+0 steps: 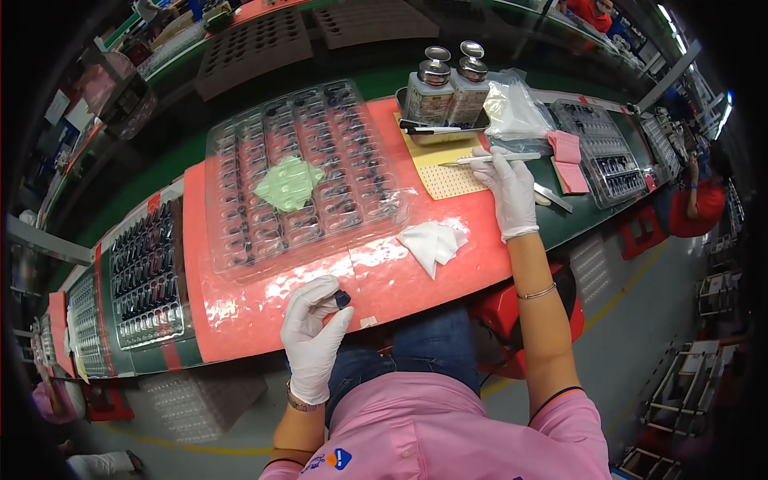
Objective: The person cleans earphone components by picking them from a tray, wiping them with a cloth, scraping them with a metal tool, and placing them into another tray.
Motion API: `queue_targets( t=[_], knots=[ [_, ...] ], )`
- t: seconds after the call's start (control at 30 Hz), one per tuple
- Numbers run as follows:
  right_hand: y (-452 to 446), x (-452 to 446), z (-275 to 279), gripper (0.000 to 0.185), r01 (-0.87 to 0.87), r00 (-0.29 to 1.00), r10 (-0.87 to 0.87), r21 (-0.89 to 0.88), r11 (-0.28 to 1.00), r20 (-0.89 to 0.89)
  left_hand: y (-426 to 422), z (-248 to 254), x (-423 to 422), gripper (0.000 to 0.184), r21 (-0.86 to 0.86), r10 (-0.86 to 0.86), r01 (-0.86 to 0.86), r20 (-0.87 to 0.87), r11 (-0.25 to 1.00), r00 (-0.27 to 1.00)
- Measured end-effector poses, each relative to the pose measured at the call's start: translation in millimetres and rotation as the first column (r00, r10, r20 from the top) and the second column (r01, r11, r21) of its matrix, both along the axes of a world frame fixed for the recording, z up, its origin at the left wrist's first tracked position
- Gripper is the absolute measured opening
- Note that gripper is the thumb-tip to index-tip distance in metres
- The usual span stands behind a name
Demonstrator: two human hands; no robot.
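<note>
Between the gloved thumb and fingers of my left hand (pixel 312 336) is a small dark blue part (pixel 342 299), held above the front edge of the pink foam mat (pixel 240 312). My gloved right hand (pixel 510 192) grips a slim white pen-like tool (pixel 512 157) with a thin pointed tip. That tip lies over a yellow sheet with rows of small dots (pixel 456 182). Left of the sheet, a clear plastic tray (pixel 308 240) carries many dark parts, with a crumpled pale green cloth (pixel 290 184) on top. A folded white wipe (pixel 432 244) rests on the mat between my hands.
Two dispenser bottles (pixel 428 100) with metal tops stand in a black holder with a pen behind the sheet. Pink notepads (pixel 568 164), a plastic bag (pixel 516 108) and another parts tray (pixel 600 148) lie to the right. More trays (pixel 148 280) sit left. A co-worker (pixel 696 200) is at far right.
</note>
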State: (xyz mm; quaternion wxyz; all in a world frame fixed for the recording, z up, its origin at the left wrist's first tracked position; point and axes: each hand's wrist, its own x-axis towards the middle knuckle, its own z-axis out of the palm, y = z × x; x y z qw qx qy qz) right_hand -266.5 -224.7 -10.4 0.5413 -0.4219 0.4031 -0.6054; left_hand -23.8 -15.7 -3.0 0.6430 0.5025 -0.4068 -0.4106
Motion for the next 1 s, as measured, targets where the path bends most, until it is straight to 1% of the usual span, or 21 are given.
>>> queue_targets(
  t=[0.1,0.2,0.3,0.37,0.43,0.47,0.53,0.57,0.63,0.67,0.73,0.77,0.83,1.0],
  knots=[
    [2,1,0,0.026,0.008,1.000,-0.007,-0.006,1.000,0.021,0,-1,0,0.036,0.003,0.001,-0.001,-0.012,1.000,1.000],
    [2,1,0,0.026,0.026,1.000,-0.026,-0.004,1.000,-0.012,1,-2,0,0.035,0.011,0.007,-0.007,-0.029,1.000,1.000],
    [0,1,1,0.026,0.015,1.000,-0.016,-0.012,1.000,-0.027,0,0,-1,0.035,0.002,-0.009,0.009,0.030,1.000,1.000],
    [2,3,-1,0.026,-0.021,0.999,0.021,0.004,1.000,-0.026,1,1,-1,0.035,0.009,0.002,-0.003,0.040,1.000,0.999],
    [3,4,-1,0.022,0.018,1.000,-0.017,-0.070,0.997,0.013,0,2,0,0.035,-0.009,-0.012,0.012,0.054,1.000,0.998],
    [7,8,3,0.022,-0.006,1.000,0.007,-0.058,0.998,0.018,1,2,1,0.035,0.003,0.012,-0.012,0.059,1.000,0.998],
    [19,11,14,0.022,0.064,0.992,-0.055,-0.073,0.995,0.113,1,0,2,0.037,0.007,-0.015,0.015,-0.010,1.000,1.000],
    [28,14,16,0.022,0.050,0.993,-0.042,-0.066,0.997,0.114,1,0,2,0.037,0.006,-0.033,0.033,-0.046,0.999,0.998],
    [53,18,19,0.023,-0.057,0.967,0.080,-0.102,0.993,0.243,0,0,3,0.037,0.010,-0.028,0.029,-0.052,1.000,0.998],
    [67,24,22,0.023,-0.064,0.966,0.086,-0.094,0.993,0.245,0,0,4,0.037,0.010,-0.039,0.039,-0.060,0.999,0.997],
    [97,41,26,0.023,-0.124,0.952,0.151,-0.113,0.986,0.267,0,-1,4,0.036,0.018,-0.047,0.048,-0.067,0.999,0.997],
    [108,46,23,0.023,-0.125,0.951,0.150,-0.106,0.986,0.271,0,-1,3,0.036,0.009,-0.047,0.048,-0.046,0.999,0.998],
    [126,54,19,0.021,-0.168,0.951,0.204,-0.167,0.972,0.233,-1,-2,3,0.036,-0.013,-0.052,0.052,-0.004,0.999,0.999],
    [146,64,15,0.017,-0.235,0.943,0.286,-0.268,0.934,0.168,-1,-1,2,0.036,-0.012,-0.056,0.056,-0.013,0.998,0.998]
  ],
)
